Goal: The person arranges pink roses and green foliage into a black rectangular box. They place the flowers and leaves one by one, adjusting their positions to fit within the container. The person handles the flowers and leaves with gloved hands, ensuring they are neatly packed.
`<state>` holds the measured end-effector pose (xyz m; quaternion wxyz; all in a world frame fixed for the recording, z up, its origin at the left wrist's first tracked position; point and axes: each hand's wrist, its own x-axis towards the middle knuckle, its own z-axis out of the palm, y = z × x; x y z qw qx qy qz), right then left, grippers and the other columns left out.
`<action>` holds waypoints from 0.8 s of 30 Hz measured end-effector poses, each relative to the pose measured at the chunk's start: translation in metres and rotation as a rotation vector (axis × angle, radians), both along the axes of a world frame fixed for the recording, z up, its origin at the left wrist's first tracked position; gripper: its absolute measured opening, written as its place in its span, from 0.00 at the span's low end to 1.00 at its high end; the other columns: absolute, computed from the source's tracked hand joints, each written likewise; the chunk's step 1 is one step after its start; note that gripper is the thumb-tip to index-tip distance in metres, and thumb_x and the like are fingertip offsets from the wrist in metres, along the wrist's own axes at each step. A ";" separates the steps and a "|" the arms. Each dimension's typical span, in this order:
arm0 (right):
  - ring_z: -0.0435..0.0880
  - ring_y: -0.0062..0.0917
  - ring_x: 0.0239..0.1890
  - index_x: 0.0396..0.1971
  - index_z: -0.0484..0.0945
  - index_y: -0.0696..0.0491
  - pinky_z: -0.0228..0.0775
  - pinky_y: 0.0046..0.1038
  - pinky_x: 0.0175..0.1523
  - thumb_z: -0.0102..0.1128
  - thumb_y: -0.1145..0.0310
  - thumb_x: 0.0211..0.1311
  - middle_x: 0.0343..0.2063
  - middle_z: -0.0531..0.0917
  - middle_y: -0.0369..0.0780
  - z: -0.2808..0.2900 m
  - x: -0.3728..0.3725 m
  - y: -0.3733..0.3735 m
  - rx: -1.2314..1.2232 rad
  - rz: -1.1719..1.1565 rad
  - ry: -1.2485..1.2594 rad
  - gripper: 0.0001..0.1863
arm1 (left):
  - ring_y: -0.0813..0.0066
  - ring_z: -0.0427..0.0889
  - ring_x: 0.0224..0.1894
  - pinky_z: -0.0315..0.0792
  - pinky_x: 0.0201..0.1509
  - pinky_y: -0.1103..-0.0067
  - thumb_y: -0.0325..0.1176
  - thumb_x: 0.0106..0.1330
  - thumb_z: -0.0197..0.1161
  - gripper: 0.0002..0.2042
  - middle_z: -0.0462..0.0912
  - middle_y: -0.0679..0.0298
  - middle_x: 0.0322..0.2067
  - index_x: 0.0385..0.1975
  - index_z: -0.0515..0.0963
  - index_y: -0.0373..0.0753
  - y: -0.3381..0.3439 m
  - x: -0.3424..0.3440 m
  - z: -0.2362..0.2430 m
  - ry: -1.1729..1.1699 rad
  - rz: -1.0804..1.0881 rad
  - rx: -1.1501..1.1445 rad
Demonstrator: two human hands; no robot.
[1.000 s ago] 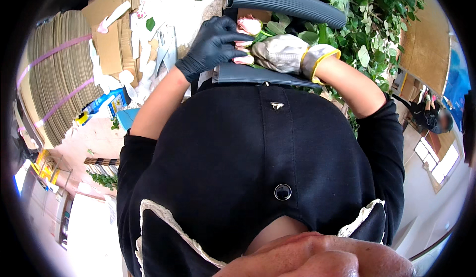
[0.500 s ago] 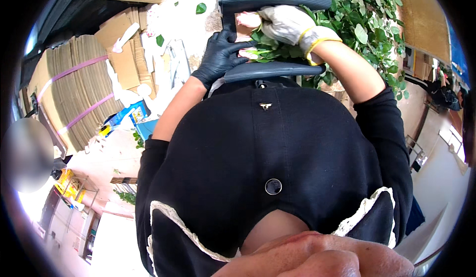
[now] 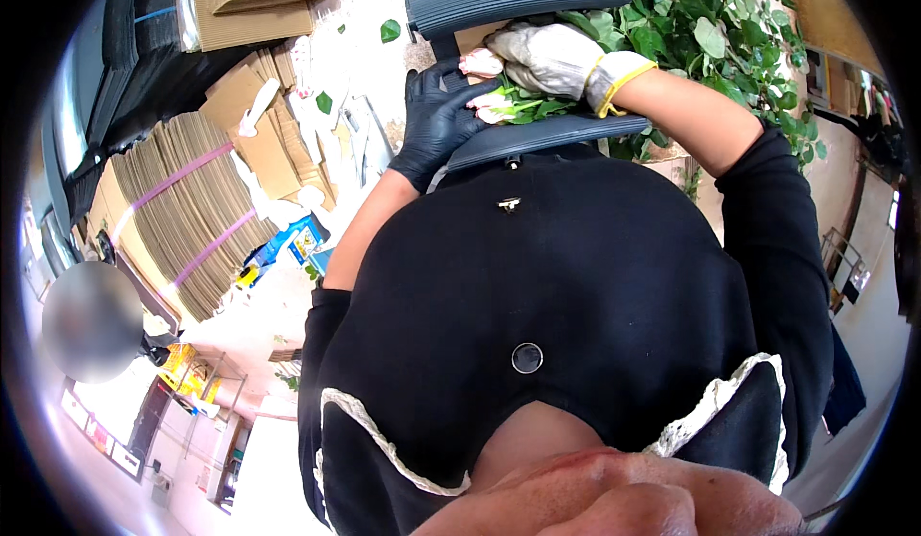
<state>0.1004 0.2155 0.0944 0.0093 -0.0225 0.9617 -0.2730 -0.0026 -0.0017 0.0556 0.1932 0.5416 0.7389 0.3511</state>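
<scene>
Between curved, ribbed dark-grey bars (image 3: 523,1) lie a layered pink upper rose (image 3: 480,63) and a paler lower rose (image 3: 490,106). The left hand (image 3: 436,126), in smooth black, spreads its fingers, the lower rose at two o'clock. The right hand (image 3: 545,58), in creased pale fabric, curls, the upper rose at nine; whether it pinches, I cannot tell.

The light is bright, strongest at lower left, where a white area (image 3: 273,450) is blown out to flat glare, while the black shirt (image 3: 595,268) loses most detail to darkness. Fisheye distortion bends edges toward the rim, which ends in black corners with purplish fringing. The roses (image 3: 481,63) look fairly sharp; a round patch (image 3: 91,322) at far left is heavily blurred.
</scene>
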 end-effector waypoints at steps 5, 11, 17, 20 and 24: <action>0.83 0.42 0.35 0.41 0.80 0.53 0.76 0.39 0.41 0.60 0.65 0.57 0.33 0.82 0.47 0.004 0.003 -0.002 -0.004 0.035 0.006 0.13 | 0.50 0.62 0.65 0.59 0.68 0.63 0.37 0.48 0.76 0.25 0.64 0.50 0.62 0.50 0.83 0.58 0.011 -0.013 -0.001 0.091 -0.128 0.148; 0.83 0.41 0.41 0.51 0.77 0.50 0.77 0.35 0.45 0.60 0.68 0.58 0.40 0.83 0.43 0.112 0.026 0.019 -0.120 -0.171 -0.202 0.19 | 0.57 0.72 0.58 0.68 0.61 0.66 0.30 0.51 0.72 0.19 0.73 0.54 0.53 0.45 0.84 0.44 0.008 -0.024 0.001 -0.244 -0.220 0.002; 0.83 0.43 0.43 0.57 0.72 0.48 0.77 0.38 0.46 0.59 0.59 0.60 0.46 0.81 0.50 0.040 0.132 0.039 0.180 -0.632 -0.079 0.24 | 0.57 0.74 0.53 0.70 0.56 0.67 0.26 0.45 0.73 0.25 0.75 0.56 0.49 0.49 0.81 0.43 0.025 -0.004 -0.009 -0.237 -0.043 0.133; 0.83 0.44 0.44 0.59 0.70 0.47 0.77 0.39 0.48 0.58 0.61 0.61 0.42 0.83 0.50 0.065 0.124 0.065 0.128 -0.708 -0.093 0.25 | 0.58 0.74 0.54 0.69 0.59 0.69 0.21 0.46 0.71 0.33 0.73 0.55 0.50 0.57 0.73 0.39 0.018 -0.001 -0.012 -0.511 0.016 0.115; 0.84 0.43 0.41 0.53 0.76 0.45 0.78 0.39 0.46 0.54 0.61 0.61 0.44 0.83 0.46 0.079 0.071 0.102 0.375 -0.916 0.002 0.20 | 0.60 0.74 0.55 0.69 0.60 0.70 0.22 0.48 0.72 0.30 0.73 0.55 0.50 0.56 0.74 0.38 0.012 -0.007 -0.013 -0.382 0.010 0.075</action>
